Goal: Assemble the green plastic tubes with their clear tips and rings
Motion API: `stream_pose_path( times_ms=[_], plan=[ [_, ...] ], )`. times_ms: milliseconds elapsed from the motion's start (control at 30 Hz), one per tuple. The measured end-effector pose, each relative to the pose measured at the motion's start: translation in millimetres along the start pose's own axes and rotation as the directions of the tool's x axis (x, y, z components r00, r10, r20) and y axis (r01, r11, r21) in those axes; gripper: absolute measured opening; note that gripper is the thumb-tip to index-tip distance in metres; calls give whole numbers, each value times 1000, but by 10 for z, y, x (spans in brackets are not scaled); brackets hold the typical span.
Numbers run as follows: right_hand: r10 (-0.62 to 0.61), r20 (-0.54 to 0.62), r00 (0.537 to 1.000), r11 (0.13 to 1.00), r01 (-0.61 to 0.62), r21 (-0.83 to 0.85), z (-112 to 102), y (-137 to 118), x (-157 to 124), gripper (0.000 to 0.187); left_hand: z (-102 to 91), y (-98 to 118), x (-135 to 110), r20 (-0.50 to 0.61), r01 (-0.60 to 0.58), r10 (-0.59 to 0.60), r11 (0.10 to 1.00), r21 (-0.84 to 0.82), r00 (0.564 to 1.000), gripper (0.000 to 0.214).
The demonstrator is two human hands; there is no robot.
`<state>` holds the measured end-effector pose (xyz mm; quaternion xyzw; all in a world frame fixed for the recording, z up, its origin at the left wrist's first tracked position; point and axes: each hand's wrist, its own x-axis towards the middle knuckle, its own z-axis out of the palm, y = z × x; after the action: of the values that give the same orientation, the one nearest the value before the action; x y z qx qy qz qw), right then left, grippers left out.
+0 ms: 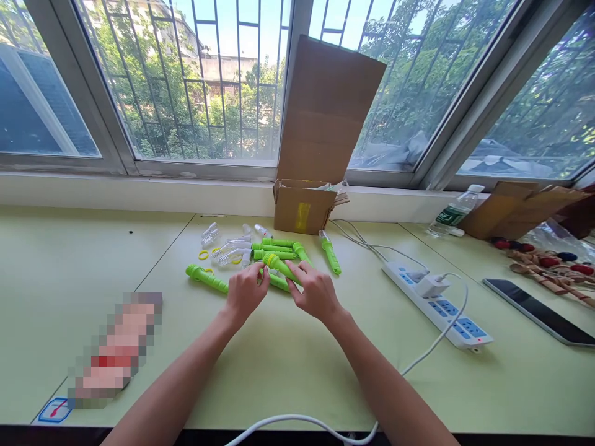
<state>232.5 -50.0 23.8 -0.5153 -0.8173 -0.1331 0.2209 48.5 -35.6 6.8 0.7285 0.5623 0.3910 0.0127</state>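
Several green plastic tubes (275, 249) lie in a loose pile at the middle of the pale green table (83, 260), with clear plastic caps (218, 244) and yellow rings (203, 254) beside them. Both hands meet over one green tube (280, 266) with a yellow-ringed end. My left hand (245, 291) pinches its near end, fingers curled. My right hand (315, 290) grips the tube's body from the right. One green tube (206, 278) lies apart at the left and another (330, 254) at the right.
An open cardboard box (303, 205) stands behind the pile against the window sill. A white power strip (437, 303) with a charger and cables lies to the right, then a dark phone (539, 311), wooden toys (548, 267), a water bottle (453, 214). A blurred object (116, 350) lies at front left.
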Motion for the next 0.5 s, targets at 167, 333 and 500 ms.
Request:
stream_pose_path(
  times_ms=[167,333,500],
  plan=[
    [-13,2,1000,1000,13,25,28,26,-1,42,-2,-13,-4,-4,7,-7,1000,-26,1000,21],
    [-26,12,1000,1000,26,16,41,40,2,42,8,-16,-4,13,20,-19,999,-34,1000,19],
    [-33,8,999,999,33,35,41,37,5,41,10,-15,-5,44,32,-30,998,-54,999,20]
  ],
)
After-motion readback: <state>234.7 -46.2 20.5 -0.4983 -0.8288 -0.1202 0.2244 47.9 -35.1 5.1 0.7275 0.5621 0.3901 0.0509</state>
